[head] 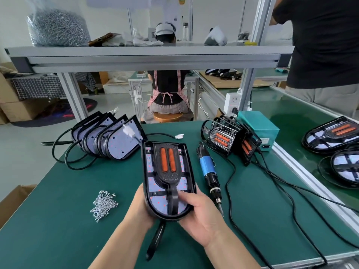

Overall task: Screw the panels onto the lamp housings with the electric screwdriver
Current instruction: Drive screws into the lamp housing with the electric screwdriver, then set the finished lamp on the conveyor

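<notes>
Both of your hands grasp one lamp housing (165,217) at its rounded near end, holding it raised over the green mat (58,230) at the centre of the bench. Your right hand (202,216) lays its thumb (186,197) across the inside face, touching the lower stem of the black panel (168,162). Its fingers curl under the shell and are hidden. Your left hand (138,206) clasps the opposite edge, palm against the rim, with its fingers wrapped behind the shell, out of sight. The panel sits inside the housing, its two orange bars pointing away from you. A black cable (155,243) hangs from the housing's near end down between your wrists.

The electric screwdriver (208,171) lies unheld on the mat just right of the housing, tip toward you. A small heap of loose screws (104,204) lies on the mat left of your left hand, apart from it. Further left, a row of housings (110,140) stands on edge, leaning together, with cables looped beside them. Beyond the screwdriver, more fitted housings (227,140) stand upright beside a teal box (258,127). Further lamps (330,136) lie on the belt (291,117) at far right. A clear bag of screws (56,28) rests on the overhead shelf (136,50). One person (167,90) sits beyond the bench, back turned; another (320,45) stands at right.
</notes>
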